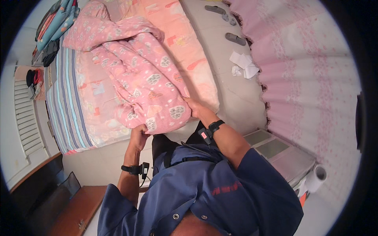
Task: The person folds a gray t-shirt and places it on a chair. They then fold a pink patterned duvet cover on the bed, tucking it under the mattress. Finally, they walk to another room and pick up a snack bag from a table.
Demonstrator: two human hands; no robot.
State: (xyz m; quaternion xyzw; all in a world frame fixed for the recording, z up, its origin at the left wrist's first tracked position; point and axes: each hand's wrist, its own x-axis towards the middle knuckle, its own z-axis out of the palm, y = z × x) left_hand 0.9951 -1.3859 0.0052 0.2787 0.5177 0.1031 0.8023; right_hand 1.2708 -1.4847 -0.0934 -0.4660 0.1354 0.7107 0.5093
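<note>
A pink patterned quilt (147, 76) lies bunched lengthwise across the bed, its near end lifted at the bed's front edge. My left hand (139, 136) grips the near left corner, thumb on top of the cloth. At the near right side, my right hand (195, 108) holds the quilt's edge; its fingertips are hidden by the fabric. Beneath the quilt is a peach and pink printed bed sheet (203, 76). A blue and white striped cloth (69, 103) runs along the bed's left side.
Folded bedding (57, 23) is piled at the far left. Grey slippers (235, 39) and white papers (245, 63) lie on the tiled floor, beside a pink curtain (280, 59). A low cabinet (283, 156) and a paper roll (317, 177) stand right; a brown wooden surface (79, 209) is lower left.
</note>
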